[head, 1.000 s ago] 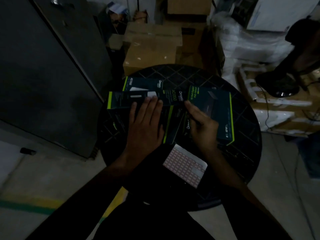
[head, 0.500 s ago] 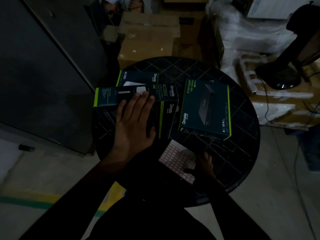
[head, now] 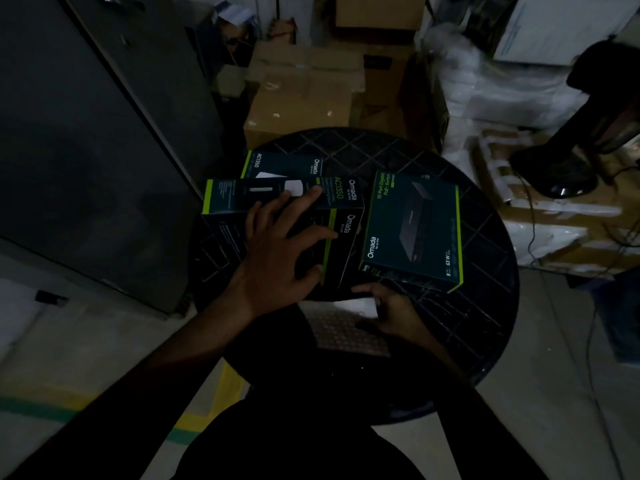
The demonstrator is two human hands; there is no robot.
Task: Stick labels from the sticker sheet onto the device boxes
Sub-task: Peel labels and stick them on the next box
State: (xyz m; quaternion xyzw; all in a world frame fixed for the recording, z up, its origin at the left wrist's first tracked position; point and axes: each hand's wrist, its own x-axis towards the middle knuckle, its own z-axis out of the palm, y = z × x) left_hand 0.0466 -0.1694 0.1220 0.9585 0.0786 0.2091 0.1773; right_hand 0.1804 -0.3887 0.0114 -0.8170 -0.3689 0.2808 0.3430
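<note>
**Back at the sticker sheet**

Your right hand (head: 391, 315) has come back from the boxes to the sticker sheet (head: 341, 332) at the near edge of the round table (head: 485, 327). Its fingers curl on the sheet (too dark to tell if they pinch a label), so a new label comes next. Your left hand (head: 280, 251) stays flat, fingers spread, on the AC1350 box (head: 277, 195). The switch box (head: 414, 232) lies right of it, untouched. Cardboard cartons (head: 304, 98) stand past the far edge.
</note>
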